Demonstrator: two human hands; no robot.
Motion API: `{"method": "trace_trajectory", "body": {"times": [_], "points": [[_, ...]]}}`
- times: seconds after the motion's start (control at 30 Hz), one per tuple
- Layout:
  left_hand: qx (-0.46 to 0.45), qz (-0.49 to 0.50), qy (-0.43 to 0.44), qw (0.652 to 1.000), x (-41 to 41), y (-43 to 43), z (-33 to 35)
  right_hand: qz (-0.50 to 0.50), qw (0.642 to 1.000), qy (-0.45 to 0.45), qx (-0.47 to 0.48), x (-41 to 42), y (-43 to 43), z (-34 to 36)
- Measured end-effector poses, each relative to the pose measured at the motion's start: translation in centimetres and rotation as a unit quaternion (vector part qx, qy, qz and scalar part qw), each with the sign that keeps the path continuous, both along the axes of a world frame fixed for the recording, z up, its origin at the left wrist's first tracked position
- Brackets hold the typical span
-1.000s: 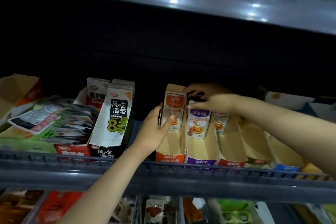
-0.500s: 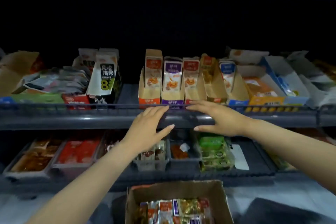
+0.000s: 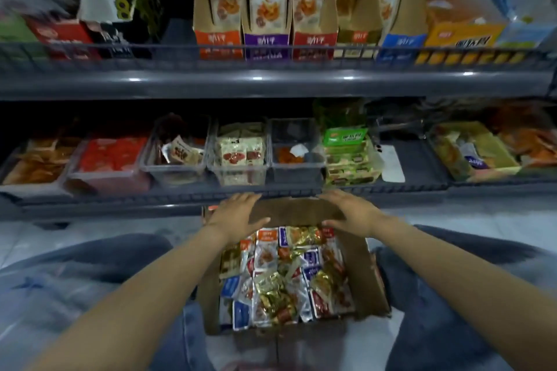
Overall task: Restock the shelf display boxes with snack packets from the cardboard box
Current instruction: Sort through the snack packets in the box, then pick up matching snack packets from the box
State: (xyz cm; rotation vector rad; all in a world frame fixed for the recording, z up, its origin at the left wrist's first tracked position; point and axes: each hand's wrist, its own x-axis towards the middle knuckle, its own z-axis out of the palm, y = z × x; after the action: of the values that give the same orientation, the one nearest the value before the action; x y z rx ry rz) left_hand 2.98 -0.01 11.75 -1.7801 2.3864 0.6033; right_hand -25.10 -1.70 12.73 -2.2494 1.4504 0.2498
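A brown cardboard box lies on the floor between my knees, full of several mixed snack packets in orange, blue, red and gold. My left hand hovers over the box's far left corner, fingers straight, holding nothing. My right hand is over the far right corner, fingers relaxed and empty. On the upper shelf stand the narrow display boxes: orange, purple, red and blue, each with packets upright inside.
The grey upper shelf rail runs across the view. The lower shelf holds clear plastic bins of other snacks and a green packet stack. My jeans-covered knees flank the box. Pale floor lies on both sides.
Both hands left the orange and purple display boxes on the upper shelf and came down to the cardboard box. The view tilted downward with them.
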Motion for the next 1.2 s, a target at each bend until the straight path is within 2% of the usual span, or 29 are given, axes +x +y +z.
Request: {"method": "trace_trajectory", "body": {"times": [0.13,0.27,0.4,0.57,0.67,0.77,0.83,0.97,1.03,1.2], "points": [[0.052,0.012,-0.052,0.997,0.2,0.4,-4.6,-0.012,0.997,0.042,0.057,0.1,0.4,-5.4],[0.092,0.023,-0.05,0.994,0.9,0.6,-8.8,-0.048,0.991,0.037,0.119,0.1,0.7,-10.0],[0.118,0.041,-0.04,0.991,1.1,0.3,-11.9,-0.145,0.974,-0.021,0.174,-0.2,0.7,-13.7],[0.146,0.049,-0.044,0.987,0.4,-1.1,-15.1,-0.286,0.909,-0.136,0.272,0.4,0.7,-18.0],[0.155,0.057,-0.029,0.986,-0.1,-1.7,-16.4,-0.393,0.841,-0.196,0.316,0.9,1.0,-21.1],[0.163,0.063,-0.016,0.985,-0.1,-2.1,-17.5,-0.546,0.72,-0.278,0.326,1.7,0.8,-23.0],[0.169,0.067,-0.005,0.983,0.1,-2.1,-18.2,-0.61,0.64,-0.309,0.351,2.3,0.7,-24.1],[0.193,0.081,0.002,0.978,1.0,-2.1,-19.7,-0.647,0.581,-0.333,0.365,3.8,0.6,-25.9],[0.191,0.087,0.0,0.978,1.3,-2.0,-20.2,-0.669,0.531,-0.374,0.362,4.5,0.2,-26.2],[0.197,0.12,0.032,0.973,1.6,-2.4,-20.9,-0.675,0.484,-0.43,0.354,5.5,-1.0,-26.8]]}}
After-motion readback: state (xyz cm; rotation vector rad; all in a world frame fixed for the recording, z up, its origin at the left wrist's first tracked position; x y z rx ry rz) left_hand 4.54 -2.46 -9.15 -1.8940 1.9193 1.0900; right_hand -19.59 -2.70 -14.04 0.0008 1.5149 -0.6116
